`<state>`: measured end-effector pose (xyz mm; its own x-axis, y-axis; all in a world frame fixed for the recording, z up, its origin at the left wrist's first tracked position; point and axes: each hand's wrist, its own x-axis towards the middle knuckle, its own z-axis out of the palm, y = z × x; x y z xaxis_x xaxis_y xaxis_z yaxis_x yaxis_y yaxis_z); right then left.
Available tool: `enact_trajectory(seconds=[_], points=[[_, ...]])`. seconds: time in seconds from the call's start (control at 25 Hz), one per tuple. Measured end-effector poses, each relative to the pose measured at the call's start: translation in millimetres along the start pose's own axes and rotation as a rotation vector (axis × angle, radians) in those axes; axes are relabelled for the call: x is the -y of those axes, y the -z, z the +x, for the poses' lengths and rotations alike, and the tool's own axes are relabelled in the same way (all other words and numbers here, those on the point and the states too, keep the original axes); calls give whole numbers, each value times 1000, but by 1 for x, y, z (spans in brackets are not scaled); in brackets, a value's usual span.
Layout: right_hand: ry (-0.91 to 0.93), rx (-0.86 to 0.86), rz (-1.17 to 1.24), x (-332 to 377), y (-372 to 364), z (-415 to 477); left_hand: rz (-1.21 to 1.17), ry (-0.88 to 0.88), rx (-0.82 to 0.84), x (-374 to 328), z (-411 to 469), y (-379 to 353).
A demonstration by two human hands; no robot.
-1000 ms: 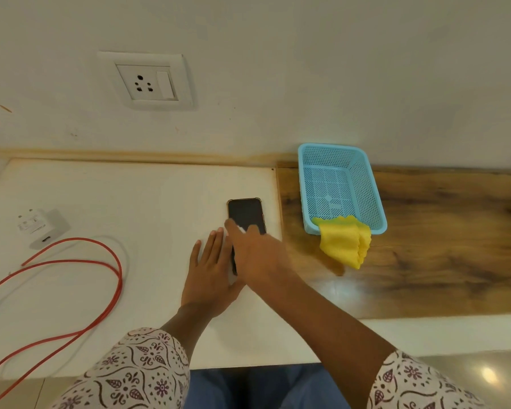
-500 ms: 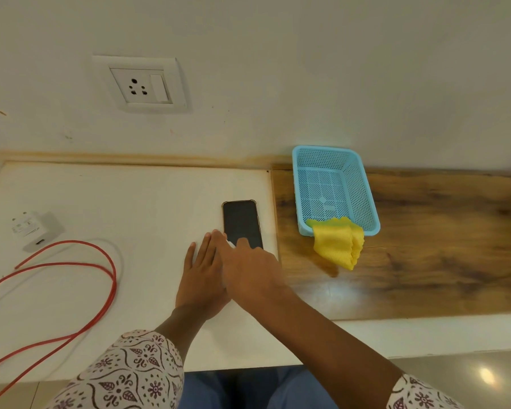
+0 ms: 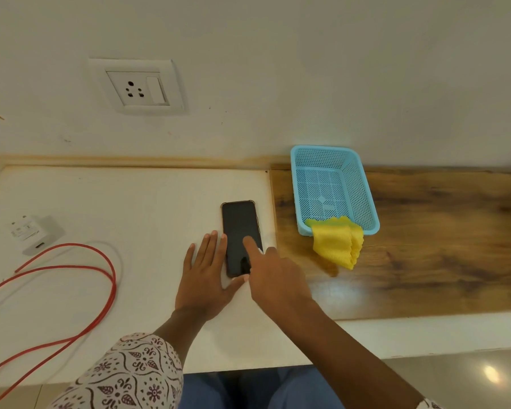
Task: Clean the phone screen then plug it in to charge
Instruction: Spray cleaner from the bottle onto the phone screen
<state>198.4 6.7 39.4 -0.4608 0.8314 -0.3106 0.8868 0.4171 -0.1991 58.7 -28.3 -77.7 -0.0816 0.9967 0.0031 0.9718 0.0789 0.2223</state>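
Pressing phone [image 3: 240, 231] near white board's edge [image 3: 270, 202], hands [image 3: 204, 278] flanking

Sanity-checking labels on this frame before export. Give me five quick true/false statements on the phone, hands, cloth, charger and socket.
1. The phone lies screen up on the white tabletop. True.
2. The yellow cloth is in the right hand. False: it hangs over the front rim of the blue basket; the right hand has a finger on the screen.
3. The left hand lies flat beside the phone's left edge. True.
4. The white charger adapter is plugged into the wall socket. False: it lies on the table, the socket is empty.
5. The red cable is connected to the phone. False: it loops at the left, apart from the phone.
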Motion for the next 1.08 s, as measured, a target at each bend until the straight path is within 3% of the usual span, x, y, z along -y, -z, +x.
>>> enact_trajectory(seconds=[0.24,0.56,0.8,1.0,1.08], points=[[-117,52,30,-19,-13,-4,-16,12,-4,-1,0,0],[1,-254,-28,-3,36,59,-13,21,0,-1,1,1],[-45,-161,-13,-4,43,96,-22,24,7,-1,2,2],[52,-213,-2,19,44,89,-5,13,23,-2,3,5],[57,-138,84,26,29,78,-9,3,29,-1,2,5]])
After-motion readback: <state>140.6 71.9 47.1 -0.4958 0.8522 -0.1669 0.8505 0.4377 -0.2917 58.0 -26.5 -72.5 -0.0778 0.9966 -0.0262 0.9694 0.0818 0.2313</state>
